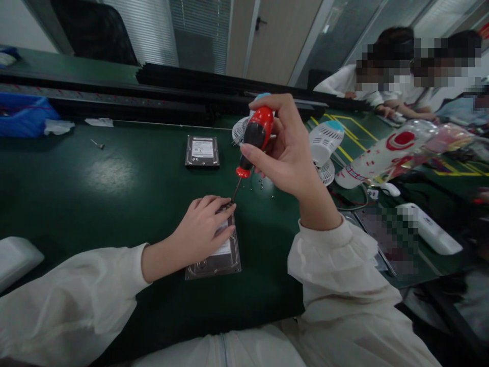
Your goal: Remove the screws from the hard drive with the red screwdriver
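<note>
My right fingers are wrapped round the handle of a screwdriver, red and black, its shaft slanting down to the left. My left fingers lie stretched out and a little spread across the drive, the thumb set apart from the rest. The drive lies flat at lower centre of the frame, its label partly under my hand. The screwdriver's tip comes down at the drive's far end, right beside my left fingertips; they crowd that spot, so I can't tell whether it sits in a screw.

Just beyond, right of the shaft, small metal bits are scattered on the green table. A second drive lies above centre. Right of my wrist stands a white slotted shell with a blue top, then a tilted bottle. A blue bin is at upper left; co-workers sit at upper right.
</note>
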`<state>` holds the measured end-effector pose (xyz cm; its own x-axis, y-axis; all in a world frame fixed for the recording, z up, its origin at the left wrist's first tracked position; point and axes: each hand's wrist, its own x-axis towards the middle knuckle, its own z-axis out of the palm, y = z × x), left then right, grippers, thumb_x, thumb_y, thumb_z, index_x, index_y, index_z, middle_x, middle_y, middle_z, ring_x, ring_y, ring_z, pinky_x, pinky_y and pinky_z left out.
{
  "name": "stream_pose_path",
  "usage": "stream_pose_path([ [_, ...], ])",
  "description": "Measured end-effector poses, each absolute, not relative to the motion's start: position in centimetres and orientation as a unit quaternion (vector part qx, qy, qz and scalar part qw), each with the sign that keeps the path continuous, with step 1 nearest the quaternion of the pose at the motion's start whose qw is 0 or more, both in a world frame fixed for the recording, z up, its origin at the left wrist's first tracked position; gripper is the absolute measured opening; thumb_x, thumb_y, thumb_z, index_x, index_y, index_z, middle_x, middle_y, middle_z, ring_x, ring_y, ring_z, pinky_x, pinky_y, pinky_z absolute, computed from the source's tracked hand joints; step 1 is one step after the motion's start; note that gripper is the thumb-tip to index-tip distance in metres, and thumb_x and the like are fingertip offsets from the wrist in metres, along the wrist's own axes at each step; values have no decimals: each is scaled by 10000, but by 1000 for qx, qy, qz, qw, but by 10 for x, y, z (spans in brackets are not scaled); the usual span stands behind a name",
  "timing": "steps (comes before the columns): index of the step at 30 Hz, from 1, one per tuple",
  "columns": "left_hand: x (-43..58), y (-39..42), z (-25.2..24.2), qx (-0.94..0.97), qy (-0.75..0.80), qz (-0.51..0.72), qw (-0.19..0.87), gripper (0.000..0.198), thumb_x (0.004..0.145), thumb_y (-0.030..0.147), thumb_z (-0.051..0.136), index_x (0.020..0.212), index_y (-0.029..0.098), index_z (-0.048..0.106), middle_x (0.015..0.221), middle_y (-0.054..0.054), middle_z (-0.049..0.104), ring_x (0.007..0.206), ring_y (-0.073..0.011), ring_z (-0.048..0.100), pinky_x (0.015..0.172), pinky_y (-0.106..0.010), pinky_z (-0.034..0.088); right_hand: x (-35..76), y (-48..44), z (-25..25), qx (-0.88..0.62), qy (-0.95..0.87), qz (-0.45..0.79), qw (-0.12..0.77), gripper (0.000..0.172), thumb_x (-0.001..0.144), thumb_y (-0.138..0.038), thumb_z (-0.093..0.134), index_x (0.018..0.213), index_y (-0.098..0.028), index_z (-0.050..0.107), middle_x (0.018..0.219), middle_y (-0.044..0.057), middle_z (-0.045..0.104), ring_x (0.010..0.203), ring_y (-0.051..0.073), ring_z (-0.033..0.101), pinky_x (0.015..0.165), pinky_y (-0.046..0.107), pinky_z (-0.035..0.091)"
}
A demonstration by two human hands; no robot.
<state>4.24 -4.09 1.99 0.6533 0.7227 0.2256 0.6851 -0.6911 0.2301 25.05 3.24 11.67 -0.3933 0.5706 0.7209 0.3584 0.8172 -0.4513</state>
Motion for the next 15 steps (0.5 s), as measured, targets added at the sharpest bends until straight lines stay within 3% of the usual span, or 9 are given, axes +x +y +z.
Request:
stream_pose_path([
  [10,42,-40,17,908,384,152,70,480,1035,391,436,1408,126,583,1450,-136,590,1336,-338,482,1051,-573,437,252,39,111,-293,-825,114,470,489,860,-527,644,1264,-321,464,1275,43,565,923,145,625,668,278,590],
  [15,43,-40,19,908,381,161,72,463,1031,354,438,1400,121,592,1443,-132,604,1336,-333,491,1052,-564,438,252,34,113,-298,-825,136,460,517,866,-467,657,1327,-339,461,1331,53,554,948,149,639,672,262,605],
])
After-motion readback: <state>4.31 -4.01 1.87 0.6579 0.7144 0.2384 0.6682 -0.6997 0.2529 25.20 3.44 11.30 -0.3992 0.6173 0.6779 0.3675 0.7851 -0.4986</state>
